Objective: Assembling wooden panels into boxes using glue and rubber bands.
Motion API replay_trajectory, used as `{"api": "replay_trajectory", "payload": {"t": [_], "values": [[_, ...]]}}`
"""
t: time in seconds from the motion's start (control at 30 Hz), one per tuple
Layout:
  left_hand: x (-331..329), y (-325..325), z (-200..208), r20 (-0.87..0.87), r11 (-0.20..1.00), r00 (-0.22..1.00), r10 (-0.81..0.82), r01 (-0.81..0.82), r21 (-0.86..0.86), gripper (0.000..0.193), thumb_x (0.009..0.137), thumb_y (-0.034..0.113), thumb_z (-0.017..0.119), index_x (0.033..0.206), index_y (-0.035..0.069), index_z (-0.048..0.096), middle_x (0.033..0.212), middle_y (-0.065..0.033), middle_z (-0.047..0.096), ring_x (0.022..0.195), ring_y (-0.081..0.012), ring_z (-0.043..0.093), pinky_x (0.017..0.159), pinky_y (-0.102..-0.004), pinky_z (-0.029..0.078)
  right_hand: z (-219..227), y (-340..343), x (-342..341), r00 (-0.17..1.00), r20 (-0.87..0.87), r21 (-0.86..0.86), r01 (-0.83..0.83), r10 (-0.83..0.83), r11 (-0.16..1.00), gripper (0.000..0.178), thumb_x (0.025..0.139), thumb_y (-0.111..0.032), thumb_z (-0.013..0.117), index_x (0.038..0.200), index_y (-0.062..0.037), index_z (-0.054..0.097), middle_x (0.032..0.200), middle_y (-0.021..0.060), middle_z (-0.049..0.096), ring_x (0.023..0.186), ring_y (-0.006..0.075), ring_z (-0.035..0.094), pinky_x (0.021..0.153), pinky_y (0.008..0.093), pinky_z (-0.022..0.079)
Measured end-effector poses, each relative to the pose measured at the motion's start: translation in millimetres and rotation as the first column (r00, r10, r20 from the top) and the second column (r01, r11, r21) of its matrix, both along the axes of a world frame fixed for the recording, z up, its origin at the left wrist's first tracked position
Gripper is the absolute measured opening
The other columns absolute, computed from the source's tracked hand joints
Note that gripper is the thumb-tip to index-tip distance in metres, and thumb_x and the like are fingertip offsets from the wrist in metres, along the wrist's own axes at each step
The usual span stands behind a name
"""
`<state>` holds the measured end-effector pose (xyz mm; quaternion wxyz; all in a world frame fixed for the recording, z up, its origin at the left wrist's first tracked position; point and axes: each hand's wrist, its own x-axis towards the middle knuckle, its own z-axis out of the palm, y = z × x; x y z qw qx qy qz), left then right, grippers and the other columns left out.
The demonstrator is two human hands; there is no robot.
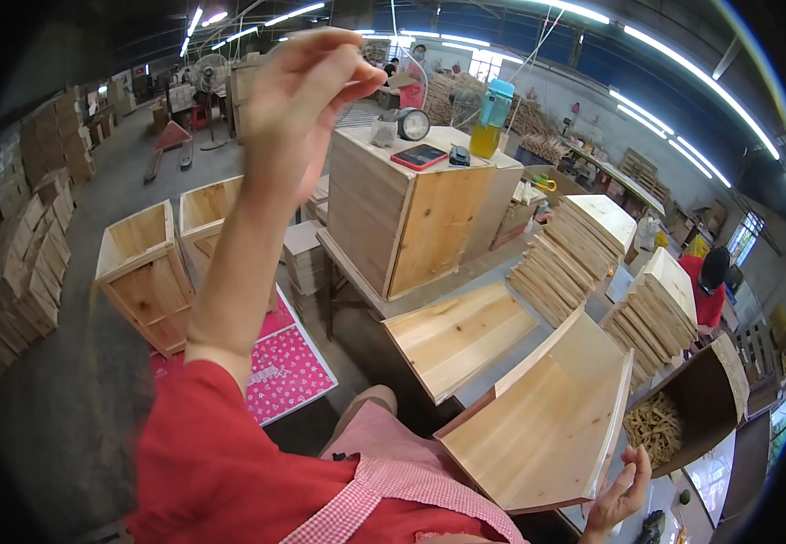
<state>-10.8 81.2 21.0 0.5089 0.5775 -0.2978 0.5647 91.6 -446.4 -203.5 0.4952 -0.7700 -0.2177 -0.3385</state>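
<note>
My left hand (316, 86) is raised high in front of me, slightly blurred, its fingers bent together in a pinch. Whatever they may hold is too small to make out. Low on the right, my right hand (621, 497) is beside the near right corner of an open wooden box (538, 417). Its fingers are loosely bent and apart, and I see nothing in them. The box is pale wood, tilted toward me on the bench. Just beyond it lies a flat wooden panel (461, 340).
Stacks of wooden boards (565, 263) stand behind the box. To the right, a brown carton (706, 408) holds many small wood pieces. A large wooden cabinet (366, 218) carries a phone (418, 158) and a bottle (491, 118). Open wooden boxes (144, 281) stand at left near pink printed sheeting (293, 372).
</note>
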Motion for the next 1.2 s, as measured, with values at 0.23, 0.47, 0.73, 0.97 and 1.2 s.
{"api": "replay_trajectory", "payload": {"t": [0.23, 0.47, 0.73, 0.97, 1.2], "values": [[-94.1, -44.3, -8.8, 0.479, 0.673, 0.704, 0.524, -0.687, 0.273, 0.022, 0.091, 0.018, 0.059, 0.103, -0.001, 0.064, 0.100, -0.0135, 0.062, 0.098, -0.0244, 0.058, 0.090, -0.0420, 0.048, 23.5, 39.1, -1.3, 0.993, 0.058, -0.151, -0.089, 0.099, 0.984, 0.031, 0.100, -0.012, 0.048, 0.123, 0.0067, 0.057, 0.101, 0.0132, 0.065, 0.095, 0.0193, 0.060, 0.089, 0.0324, 0.046], [-192.4, -16.5, -31.3, 0.462, 0.724, 0.717, 0.523, -0.659, 0.203, 0.031, 0.089, 0.026, 0.059, 0.104, 0.000, 0.065, 0.103, -0.0134, 0.064, 0.103, -0.0245, 0.057, 0.093, -0.0398, 0.045, 20.7, 5.1, -3.4, 0.991, -0.088, -0.312, -0.122, 0.099, 0.942, 0.025, 0.098, -0.011, 0.051, 0.113, 0.0078, 0.060, 0.096, 0.0122, 0.066, 0.090, 0.0191, 0.061, 0.086, 0.0321, 0.046], [-66.5, -104.9, -51.8, 0.271, 0.939, 0.928, 0.257, -0.306, 0.156, 0.040, 0.087, 0.036, 0.059, 0.104, 0.001, 0.067, 0.106, -0.0134, 0.066, 0.109, -0.0245, 0.055, 0.097, -0.0373, 0.042, 3.9, -4.2, 2.9, 0.991, -0.130, -0.169, -0.001, -0.022, 0.986, 0.027, 0.098, -0.005, 0.049, 0.120, 0.0059, 0.061, 0.110, 0.0144, 0.067, 0.102, 0.0210, 0.063, 0.094, 0.0322, 0.048], [133.4, -110.9, -160.3, -0.724, 0.934, 0.591, -0.356, 0.201, -0.295, 0.055, 0.098, 0.043, 0.051, 0.131, 0.000, 0.050, 0.128, -0.0168, 0.057, 0.122, -0.0291, 0.055, 0.102, -0.0401, 0.042, -76.7, -50.2, 6.0, 0.926, -0.351, -0.234, 0.059, -0.141, 0.970, 0.047, 0.087, 0.002, 0.057, 0.134, 0.0018, 0.049, 0.121, 0.0164, 0.062, 0.108, 0.0241, 0.061, 0.093, 0.0329, 0.048], [254.0, -127.3, -281.4, -0.826, 0.794, -0.143, -0.546, 0.228, -0.564, 0.072, 0.098, 0.056, 0.043, 0.149, 0.008, 0.031, 0.151, -0.0212, 0.031, 0.135, -0.0353, 0.039, 0.108, -0.0521, 0.035, -85.3, -24.3, -28.6, 0.689, -0.724, -0.266, -0.338, 0.044, 0.903, 0.059, 0.072, -0.015, 0.080, 0.121, 0.0053, 0.056, 0.120, 0.0186, 0.061, 0.111, 0.0295, 0.059, 0.100, 0.0383, 0.044]]}}
